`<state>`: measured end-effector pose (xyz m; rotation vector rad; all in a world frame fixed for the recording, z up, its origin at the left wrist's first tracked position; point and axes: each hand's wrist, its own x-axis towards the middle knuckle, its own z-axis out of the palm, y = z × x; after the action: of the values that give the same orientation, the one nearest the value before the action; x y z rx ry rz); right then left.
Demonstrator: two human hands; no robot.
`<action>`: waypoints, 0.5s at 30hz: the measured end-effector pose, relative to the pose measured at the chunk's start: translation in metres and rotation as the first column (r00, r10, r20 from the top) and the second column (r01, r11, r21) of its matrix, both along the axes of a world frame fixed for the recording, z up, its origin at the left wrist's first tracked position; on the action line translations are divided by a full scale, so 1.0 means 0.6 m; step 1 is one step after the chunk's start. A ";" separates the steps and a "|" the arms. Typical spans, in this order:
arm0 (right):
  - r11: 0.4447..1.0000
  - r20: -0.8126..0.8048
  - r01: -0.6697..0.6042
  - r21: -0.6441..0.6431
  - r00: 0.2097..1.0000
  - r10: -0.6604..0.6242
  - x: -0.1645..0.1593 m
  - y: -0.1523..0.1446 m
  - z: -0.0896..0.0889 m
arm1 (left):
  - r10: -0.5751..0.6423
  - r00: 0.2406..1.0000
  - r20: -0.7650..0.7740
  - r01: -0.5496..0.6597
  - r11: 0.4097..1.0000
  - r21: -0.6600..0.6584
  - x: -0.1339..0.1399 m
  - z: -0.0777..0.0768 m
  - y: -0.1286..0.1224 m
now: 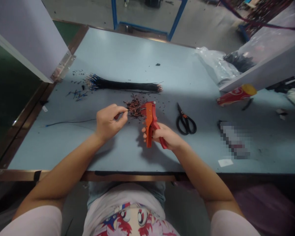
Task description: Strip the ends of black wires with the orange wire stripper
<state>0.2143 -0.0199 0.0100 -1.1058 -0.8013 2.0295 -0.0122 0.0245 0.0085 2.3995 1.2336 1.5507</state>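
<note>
My left hand (111,120) pinches a thin black wire (72,122), whose long end trails left across the table to a blue-tipped terminal. The wire's short end points right, toward the wire stripper. In my right hand (168,136) is a red and orange wire stripper (150,121), held upright with my fingers wrapped round its handles. Beneath its jaws lies a pile of short wire scraps (134,106) with copper showing. Whether the wire's end touches the jaws I cannot make out. Behind both hands a thick bundle of black wires (124,85) lies lengthwise.
Black-handled scissors (186,122) lie right of my right hand. Farther right are a red can with a yellow lid (236,94), a pixelated object (234,140) and a white paper slip (225,163). Loose blue terminals (77,95) lie at left; plastic bags (218,64) sit back right.
</note>
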 end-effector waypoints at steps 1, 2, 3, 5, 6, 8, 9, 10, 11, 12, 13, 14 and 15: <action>1.000 0.023 -0.010 0.023 1.000 0.010 0.000 -0.003 0.005 | -0.001 1.000 0.007 0.001 1.000 0.004 0.001 -0.001 0.000; 0.998 0.033 -0.024 0.056 0.999 0.023 0.000 -0.006 0.009 | -0.002 1.000 0.014 0.002 1.000 0.011 0.001 -0.001 0.000; 0.995 0.030 -0.035 0.090 0.999 0.032 -0.001 -0.009 0.010 | -0.003 1.000 0.021 0.002 1.000 0.023 0.002 -0.001 -0.001; 0.991 -0.018 -0.031 0.127 0.999 0.034 -0.006 -0.014 0.005 | -0.001 1.000 0.030 0.000 0.999 0.049 0.004 -0.001 -0.003; 0.993 -0.061 -0.011 0.116 0.998 0.018 -0.009 -0.017 -0.002 | -0.004 0.999 0.032 0.002 0.998 0.060 0.004 -0.001 -0.004; 0.998 -0.171 0.041 0.055 0.985 -0.031 -0.014 -0.021 -0.022 | -0.014 0.999 0.036 0.011 0.997 0.078 0.005 -0.001 -0.006; 0.999 -0.210 0.030 0.017 0.977 -0.026 -0.017 -0.023 -0.033 | -0.016 0.999 0.036 0.013 0.996 0.086 0.006 -0.001 -0.008; 1.000 -0.240 0.001 -0.005 0.971 -0.002 -0.018 -0.025 -0.043 | -0.018 0.999 0.035 0.015 0.996 0.093 0.006 -0.001 -0.009; 1.000 -0.258 -0.017 -0.015 0.966 0.012 -0.019 -0.027 -0.050 | -0.020 0.999 0.033 0.017 0.995 0.099 0.006 -0.001 -0.010; 0.999 -0.263 -0.039 -0.020 0.964 0.032 -0.019 -0.029 -0.055 | -0.023 0.999 0.030 0.020 0.995 0.101 0.007 -0.001 -0.011; 0.998 -0.259 -0.053 -0.020 0.965 0.046 -0.019 -0.031 -0.058 | -0.030 0.999 0.028 0.027 0.995 0.098 0.008 -0.001 -0.012; 0.998 -0.250 -0.060 -0.021 0.967 0.053 -0.019 -0.033 -0.059 | -0.040 0.999 0.026 0.037 0.995 0.092 0.009 -0.001 -0.013; 0.998 -0.239 -0.064 -0.022 0.969 0.057 -0.019 -0.035 -0.059 | -0.051 0.998 0.027 0.048 0.995 0.082 0.010 -0.002 -0.014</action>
<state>0.2030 -0.0407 -0.0253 -0.8400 -0.6911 2.1809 -0.0061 0.0163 0.0074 2.4272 1.1186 1.6459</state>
